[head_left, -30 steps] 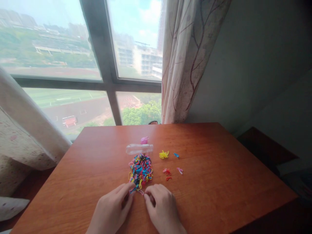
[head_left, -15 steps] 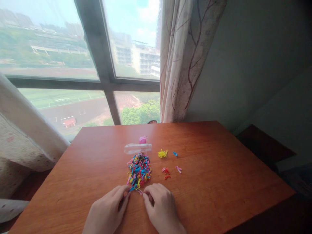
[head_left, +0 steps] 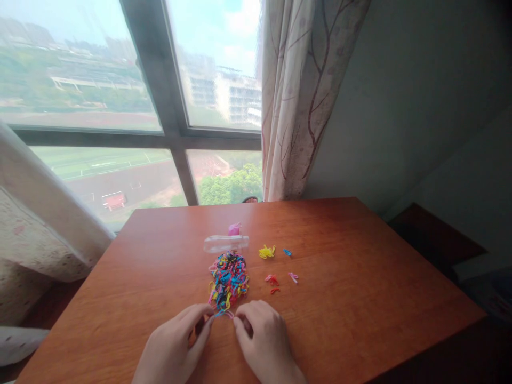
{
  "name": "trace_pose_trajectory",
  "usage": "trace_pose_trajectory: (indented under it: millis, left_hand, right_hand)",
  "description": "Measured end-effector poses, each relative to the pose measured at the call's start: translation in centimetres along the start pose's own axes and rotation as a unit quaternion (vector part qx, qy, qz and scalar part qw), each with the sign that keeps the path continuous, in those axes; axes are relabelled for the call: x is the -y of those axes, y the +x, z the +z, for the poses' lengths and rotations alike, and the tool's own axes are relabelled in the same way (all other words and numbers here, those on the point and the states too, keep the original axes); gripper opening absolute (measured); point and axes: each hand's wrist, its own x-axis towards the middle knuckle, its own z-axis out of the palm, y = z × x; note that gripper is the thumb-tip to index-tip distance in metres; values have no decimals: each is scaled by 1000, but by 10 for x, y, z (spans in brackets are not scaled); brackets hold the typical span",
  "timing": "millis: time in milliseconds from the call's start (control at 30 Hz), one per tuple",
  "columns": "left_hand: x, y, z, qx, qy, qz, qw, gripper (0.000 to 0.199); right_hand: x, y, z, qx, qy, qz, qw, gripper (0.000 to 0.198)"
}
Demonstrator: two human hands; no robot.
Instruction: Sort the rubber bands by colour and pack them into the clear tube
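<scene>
A heap of small multicoloured rubber bands (head_left: 229, 280) lies on the table in front of both hands. My left hand (head_left: 176, 338) is at the heap's near left edge, thumb and forefinger pinched on a blue rubber band (head_left: 220, 313). Just across from it, my right hand (head_left: 262, 333) pinches the end of a pink rubber band (head_left: 229, 314). The blue and pink bands lie close together between the fingertips; whether they are looped together I cannot tell.
Right of the heap lie a yellow pile (head_left: 266, 252), a blue band (head_left: 287, 252), some pink bands (head_left: 293, 277) and red bands (head_left: 272, 279). Behind it are a clear plastic bottle (head_left: 226, 244) and a pink cap (head_left: 234, 229). The wooden table (head_left: 360, 298) stands against a window.
The blue band now stretches further from my left fingertips toward the pink one. Both hands have stayed nearly in place, still pinched.
</scene>
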Motion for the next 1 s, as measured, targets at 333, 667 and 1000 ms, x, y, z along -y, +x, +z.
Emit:
trace_pose_trajectory:
  millis: [333,667,1000]
  left_hand:
    - [-18,34,6,15,10,39,999,14]
    - [-59,106,10,104,74,38,991,16]
    - [-104,185,68,211,115,64,969,26]
  right_hand:
    - [2,2,4,16,-35,-33,999,13]
    - [-3,0,3,18,17,-18,1000,12]
    - [-4,1,3,39,-7,3,999,13]
